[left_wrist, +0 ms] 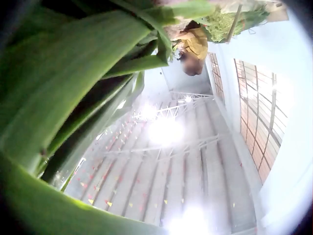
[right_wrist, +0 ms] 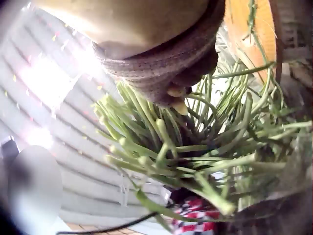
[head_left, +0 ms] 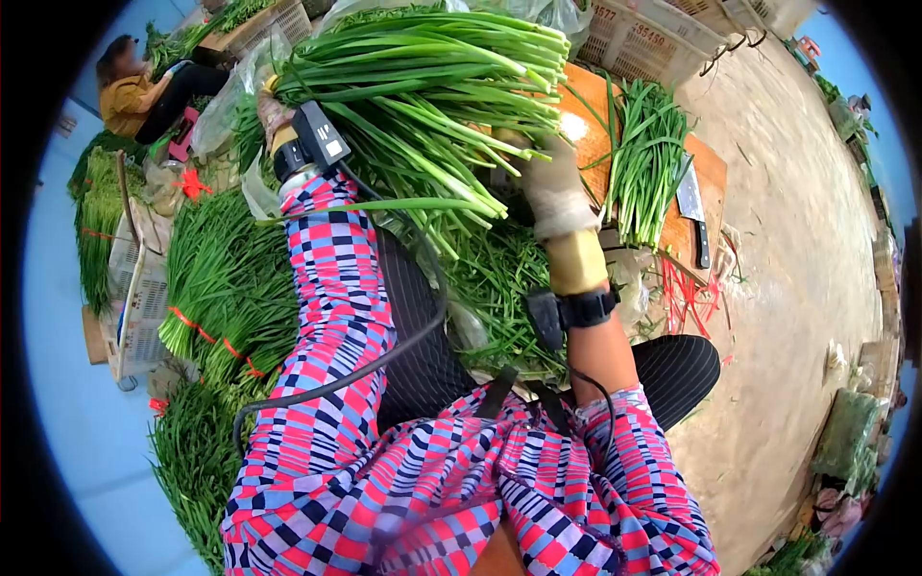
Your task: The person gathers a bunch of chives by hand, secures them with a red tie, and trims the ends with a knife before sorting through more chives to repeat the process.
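A thick bunch of garlic chives (head_left: 413, 77) is held raised before me, its pale cut stem ends to the right. My gloved left hand (head_left: 277, 115) grips the leafy end, with its fingers mostly hidden by leaves. Broad green leaves (left_wrist: 73, 73) fill the left side of the left wrist view. At the stem end, my gloved right hand (head_left: 552, 182) has its fingers curled among the lower stems, bare fingertips poking through the glove. Pale stems (right_wrist: 161, 142) fan out beneath this hand in the right wrist view.
A smaller pile of chives (head_left: 648, 158) lies on a wooden board (head_left: 709, 178) beside a knife (head_left: 690, 202). Red ties (head_left: 687, 298) hang at its front edge. Tied bundles (head_left: 230, 278) stand at left, crates (head_left: 643, 38) behind. Another person (head_left: 144, 91) sits at far left.
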Action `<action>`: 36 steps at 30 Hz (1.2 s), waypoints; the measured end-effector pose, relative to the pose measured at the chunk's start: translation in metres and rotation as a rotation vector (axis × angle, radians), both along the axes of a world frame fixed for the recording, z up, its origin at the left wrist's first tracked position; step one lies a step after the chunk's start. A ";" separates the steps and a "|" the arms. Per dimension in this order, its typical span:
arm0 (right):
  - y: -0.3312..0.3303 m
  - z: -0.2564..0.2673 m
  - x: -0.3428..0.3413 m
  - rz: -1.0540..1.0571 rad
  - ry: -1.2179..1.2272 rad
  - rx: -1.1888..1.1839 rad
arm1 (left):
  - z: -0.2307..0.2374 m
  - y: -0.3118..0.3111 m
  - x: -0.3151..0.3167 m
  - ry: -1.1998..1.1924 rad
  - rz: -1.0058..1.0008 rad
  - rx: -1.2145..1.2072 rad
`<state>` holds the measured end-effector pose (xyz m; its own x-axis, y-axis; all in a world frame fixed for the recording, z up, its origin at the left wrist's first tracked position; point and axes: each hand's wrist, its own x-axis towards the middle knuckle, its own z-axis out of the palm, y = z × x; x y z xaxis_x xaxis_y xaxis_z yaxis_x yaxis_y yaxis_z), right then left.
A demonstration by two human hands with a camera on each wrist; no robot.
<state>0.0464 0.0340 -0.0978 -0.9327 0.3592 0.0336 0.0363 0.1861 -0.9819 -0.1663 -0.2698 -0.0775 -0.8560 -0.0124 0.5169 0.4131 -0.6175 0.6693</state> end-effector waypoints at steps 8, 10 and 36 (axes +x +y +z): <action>0.031 0.027 0.052 -0.145 0.325 0.038 | 0.001 -0.008 -0.015 0.064 -0.196 0.147; 0.011 0.067 0.037 -0.173 0.122 0.552 | 0.003 -0.012 -0.022 0.059 -0.218 0.162; 0.044 0.012 -0.019 0.022 -0.199 0.317 | 0.007 -0.024 -0.049 0.069 -0.440 0.227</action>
